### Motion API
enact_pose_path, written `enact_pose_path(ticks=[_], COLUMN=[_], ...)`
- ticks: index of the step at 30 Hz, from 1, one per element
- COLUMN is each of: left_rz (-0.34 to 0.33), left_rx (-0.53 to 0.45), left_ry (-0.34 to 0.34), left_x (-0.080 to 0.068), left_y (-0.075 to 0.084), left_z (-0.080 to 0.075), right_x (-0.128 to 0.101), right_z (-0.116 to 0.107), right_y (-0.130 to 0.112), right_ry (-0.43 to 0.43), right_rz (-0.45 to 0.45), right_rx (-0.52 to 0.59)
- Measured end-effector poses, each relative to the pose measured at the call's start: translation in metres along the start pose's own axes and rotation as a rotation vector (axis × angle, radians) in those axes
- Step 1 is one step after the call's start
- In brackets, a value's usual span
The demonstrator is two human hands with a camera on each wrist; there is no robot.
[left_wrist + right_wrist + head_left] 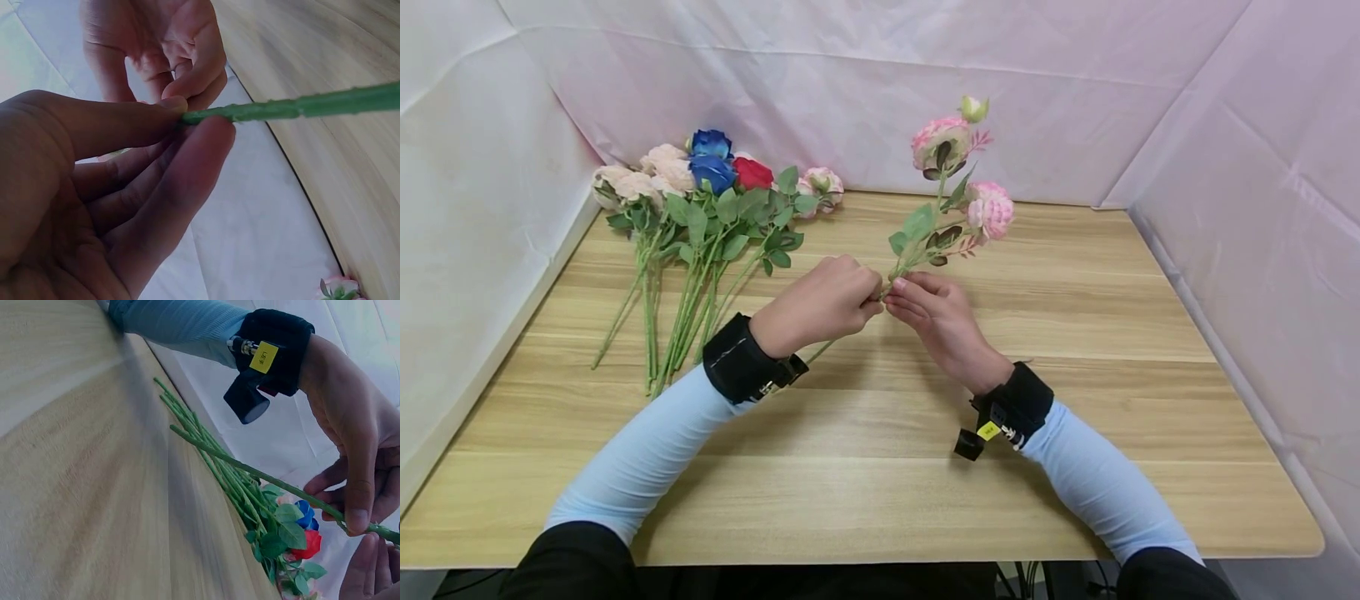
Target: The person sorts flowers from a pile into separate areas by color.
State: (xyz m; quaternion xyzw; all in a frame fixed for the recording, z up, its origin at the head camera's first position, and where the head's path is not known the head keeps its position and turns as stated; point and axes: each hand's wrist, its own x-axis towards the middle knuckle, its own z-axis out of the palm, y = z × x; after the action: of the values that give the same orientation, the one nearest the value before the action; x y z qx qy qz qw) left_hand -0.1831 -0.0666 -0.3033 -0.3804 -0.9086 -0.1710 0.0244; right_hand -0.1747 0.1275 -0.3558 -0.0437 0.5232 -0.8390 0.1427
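Gripping a slender green stem (pixel 269 110) between thumb and index finger, the left hand (pixel 820 304) sits just beside the right hand (pixel 936 321), whose thumb and fingertips pinch it slightly nearer the blooms. That stem belongs to a pink-and-cream artificial flower spray with green leaves (pixel 919 223). Its heads, beyond both hands, could make it tip or twist if the narrow pinch loosens; opposing pulls might bend it. The bare end runs back under the left wrist, where it may snag on the black wrist strap (pixel 741 362). Left of the left hand lie cream, blue and red artificial flowers (pixel 730 208).
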Motion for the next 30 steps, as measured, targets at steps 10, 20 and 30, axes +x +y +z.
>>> enact_pose_path(ticks=[10, 20, 30], left_rz=[-0.021, -0.019, -0.040], left_rx=[-0.049, -0.101, -0.104], left_ry=[0.023, 0.023, 0.031], left_x=[0.000, 0.004, 0.007], left_y=[0.007, 0.009, -0.001], left_z=[0.002, 0.004, 0.013], right_x=[-0.005, -0.007, 0.001], right_z=[0.003, 0.002, -0.004], right_y=[0.008, 0.005, 0.004], right_ry=[0.083, 0.112, 0.150], right_rz=[-0.143, -0.216, -0.216], right_rx=[-0.037, -0.101, -0.151])
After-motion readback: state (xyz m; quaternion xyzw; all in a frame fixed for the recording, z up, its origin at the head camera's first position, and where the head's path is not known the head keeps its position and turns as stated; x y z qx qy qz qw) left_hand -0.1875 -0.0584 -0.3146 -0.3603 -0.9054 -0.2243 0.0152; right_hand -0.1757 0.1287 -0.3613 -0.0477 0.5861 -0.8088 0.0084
